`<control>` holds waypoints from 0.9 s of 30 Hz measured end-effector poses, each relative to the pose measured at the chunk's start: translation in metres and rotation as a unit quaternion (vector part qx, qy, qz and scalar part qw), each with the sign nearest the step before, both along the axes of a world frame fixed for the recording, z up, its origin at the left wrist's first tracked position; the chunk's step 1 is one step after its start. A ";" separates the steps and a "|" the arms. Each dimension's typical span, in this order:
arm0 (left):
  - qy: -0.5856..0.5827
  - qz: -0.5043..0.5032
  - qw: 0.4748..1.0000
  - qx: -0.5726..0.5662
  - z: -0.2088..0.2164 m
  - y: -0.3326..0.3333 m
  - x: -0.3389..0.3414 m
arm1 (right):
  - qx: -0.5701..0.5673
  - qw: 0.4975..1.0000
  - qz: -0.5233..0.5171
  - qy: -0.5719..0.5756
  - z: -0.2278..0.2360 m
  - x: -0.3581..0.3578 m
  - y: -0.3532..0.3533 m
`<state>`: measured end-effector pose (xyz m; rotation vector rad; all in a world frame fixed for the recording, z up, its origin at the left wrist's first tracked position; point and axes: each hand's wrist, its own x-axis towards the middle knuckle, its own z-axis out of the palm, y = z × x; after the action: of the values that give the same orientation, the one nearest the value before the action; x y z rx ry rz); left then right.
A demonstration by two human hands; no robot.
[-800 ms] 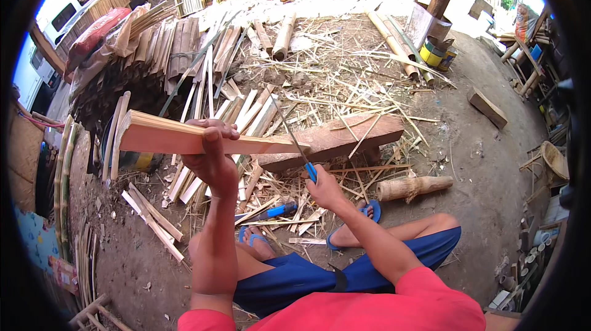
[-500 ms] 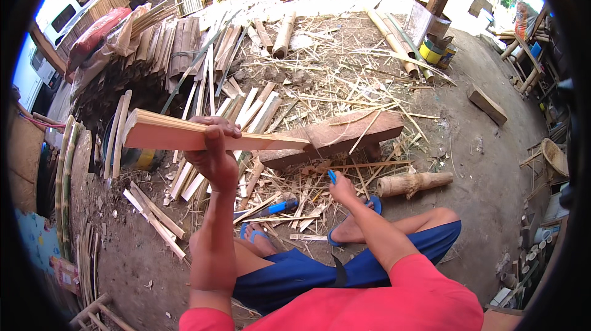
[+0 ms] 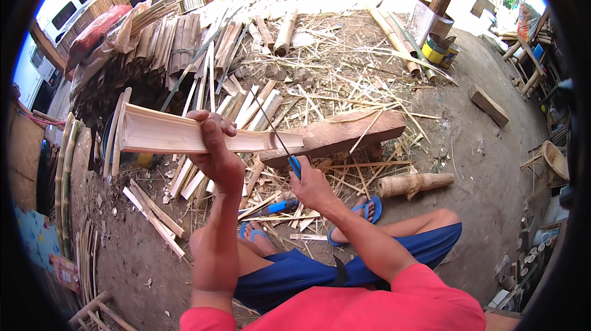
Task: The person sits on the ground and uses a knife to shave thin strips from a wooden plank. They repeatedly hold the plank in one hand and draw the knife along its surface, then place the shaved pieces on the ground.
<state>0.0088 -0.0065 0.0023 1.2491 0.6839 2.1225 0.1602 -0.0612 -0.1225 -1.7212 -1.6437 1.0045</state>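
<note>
My left hand [image 3: 217, 149] is wrapped round the middle of a split bamboo piece [image 3: 161, 131], its pale hollow inner face turned toward me. The bamboo's narrower right end lies on a thick reddish-brown wood block [image 3: 354, 133]. Closed round a blue handle, my right hand [image 3: 313, 184] holds a knife [image 3: 295, 165] just below that end. Its thin dark blade slants up and left across the bamboo, right of my left hand; whether it touches the bamboo I cannot tell.
A blue-handled tool [image 3: 277, 207] lies by my left foot among shavings. A bamboo log [image 3: 416, 184] rests right of my feet. Split bamboo slats [image 3: 261, 112] lie behind the held piece. Farther right are a short timber [image 3: 488, 105] and a yellow-banded can [image 3: 434, 52].
My right hand has moved left and up, bringing the blade across the bamboo. The bamboo has rolled in my left hand, so its hollow inner face now shows.
</note>
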 end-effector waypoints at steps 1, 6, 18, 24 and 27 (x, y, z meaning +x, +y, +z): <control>0.007 -0.008 1.000 0.000 0.000 0.001 -0.002 | 0.059 0.998 0.020 0.017 -0.001 -0.001 -0.006; 0.021 -0.020 1.000 0.005 -0.008 0.001 0.000 | 0.203 0.979 -0.007 0.030 -0.032 -0.009 -0.007; 0.039 0.035 0.999 0.001 -0.005 -0.007 -0.006 | 0.106 0.994 -0.020 -0.037 -0.004 -0.018 -0.012; 0.008 0.038 0.999 -0.010 -0.006 0.000 -0.007 | 0.150 0.988 -0.010 -0.023 -0.067 -0.009 -0.003; 0.006 0.053 0.998 -0.016 -0.006 0.002 -0.010 | -0.047 0.991 -0.082 -0.090 -0.121 0.026 0.006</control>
<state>-0.0014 -0.0049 -0.0038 1.2351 0.8026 2.1827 0.1859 -0.0551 -0.2435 -2.0248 -1.5531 0.8826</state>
